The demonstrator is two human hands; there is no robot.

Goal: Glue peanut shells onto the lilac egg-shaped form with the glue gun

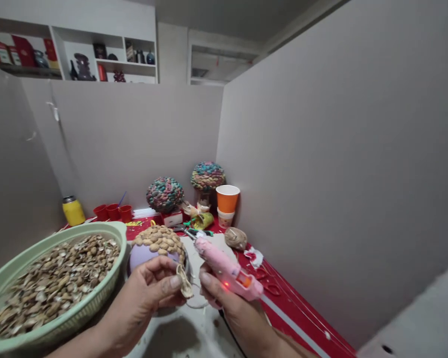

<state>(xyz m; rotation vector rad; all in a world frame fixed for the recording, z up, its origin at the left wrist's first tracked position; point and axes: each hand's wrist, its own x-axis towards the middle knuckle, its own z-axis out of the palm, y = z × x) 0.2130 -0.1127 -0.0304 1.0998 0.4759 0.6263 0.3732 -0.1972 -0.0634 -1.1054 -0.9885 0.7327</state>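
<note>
Between thumb and fingers, my left hand (155, 286) pinches a peanut shell (184, 282), its hollow inside partly showing. My right hand (233, 303) is wrapped round a pink glue gun (224, 263) with a lit red light, its metal tip pointing away and to the left. Just beyond my left hand sits a purple ball (144, 254), its upper part covered in peanut shells (162, 241) and a yellow loop on top. To the left, a green basket (121, 238) holds a heap of loose peanut shells (63, 278).
Two balls covered in coloured shells (165, 194) stand at the back, near an orange paper cup (227, 199). A twine ball (235, 238) and red scissors (271, 287) lie right. Red cups (113, 212) and a yellow jar (73, 211) stand back left. Grey partitions (142, 129) enclose the table.
</note>
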